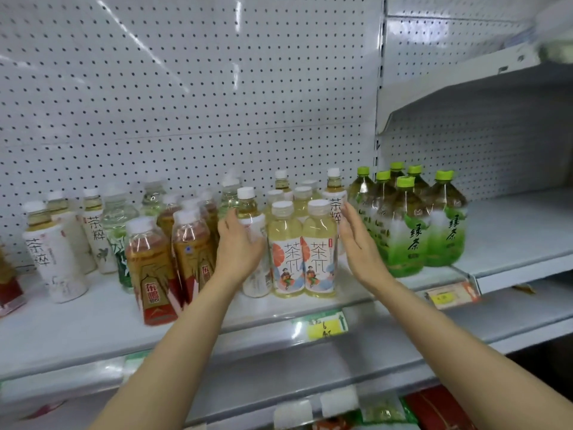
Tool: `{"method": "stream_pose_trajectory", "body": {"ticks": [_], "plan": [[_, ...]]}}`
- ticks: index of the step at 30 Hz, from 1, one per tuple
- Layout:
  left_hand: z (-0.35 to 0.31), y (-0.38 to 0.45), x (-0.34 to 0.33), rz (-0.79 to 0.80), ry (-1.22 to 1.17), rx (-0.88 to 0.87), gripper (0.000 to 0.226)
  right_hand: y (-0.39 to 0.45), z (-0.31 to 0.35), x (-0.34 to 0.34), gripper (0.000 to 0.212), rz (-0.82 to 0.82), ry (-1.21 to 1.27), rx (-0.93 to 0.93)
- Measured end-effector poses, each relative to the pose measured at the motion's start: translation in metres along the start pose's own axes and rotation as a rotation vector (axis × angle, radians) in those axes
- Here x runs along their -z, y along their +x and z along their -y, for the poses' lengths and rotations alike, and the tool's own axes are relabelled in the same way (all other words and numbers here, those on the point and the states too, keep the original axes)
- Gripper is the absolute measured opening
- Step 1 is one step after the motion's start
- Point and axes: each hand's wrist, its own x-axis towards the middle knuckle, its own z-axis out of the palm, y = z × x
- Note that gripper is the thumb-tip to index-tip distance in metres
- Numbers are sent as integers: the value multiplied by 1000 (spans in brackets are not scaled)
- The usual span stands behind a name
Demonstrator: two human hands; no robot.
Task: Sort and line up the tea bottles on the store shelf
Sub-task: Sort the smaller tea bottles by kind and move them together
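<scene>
Two pale yellow tea bottles with orange-fruit labels stand side by side at the shelf front, with more of the same kind in rows behind. My left hand lies flat against a white-labelled bottle on their left side. My right hand is open, palm turned left, just right of the yellow bottles; contact cannot be made out. Behind it stands a taller white-labelled bottle. Amber tea bottles with red labels stand to the left. Big green-capped green tea bottles cluster to the right.
More white-labelled bottles and clear green-leaf bottles stand loosely at the left. The white shelf has a front rail with yellow price tags. A pegboard wall rises behind. A lower shelf below holds packaged goods.
</scene>
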Motion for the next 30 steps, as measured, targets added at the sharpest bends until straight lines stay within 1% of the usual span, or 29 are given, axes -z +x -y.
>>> {"method": "stream_pose_trajectory", "body": {"ticks": [2,4,9,13,14,16,19,22,26,30], "plan": [[5,-2,-6,-55,-8,36,86,18,-4,5,62,-40,15,-26],[10,-3,-9,-94,17,79,83,42,-10,6,62,-42,13,-104],[15,-3,-8,-128,-4,113,74,96,-33,-3,88,2,-22,-210],[14,-10,-1,-189,-48,70,86,119,-43,-16,108,20,-74,-268],[11,-12,2,-212,-69,54,87,123,-45,-18,109,4,-83,-278],[1,-15,11,-250,-98,6,83,128,-49,-22,106,-39,-98,-293],[-13,-20,23,-309,-121,-66,79,134,-54,-26,97,-129,-105,-258],[-19,-29,33,-345,-150,-66,69,136,-47,-25,86,-222,-38,-177],[-24,-33,45,-382,-151,-47,69,141,-8,1,74,-313,22,-1],[-19,-36,52,-398,-139,-64,73,133,37,26,74,-355,28,137]]}}
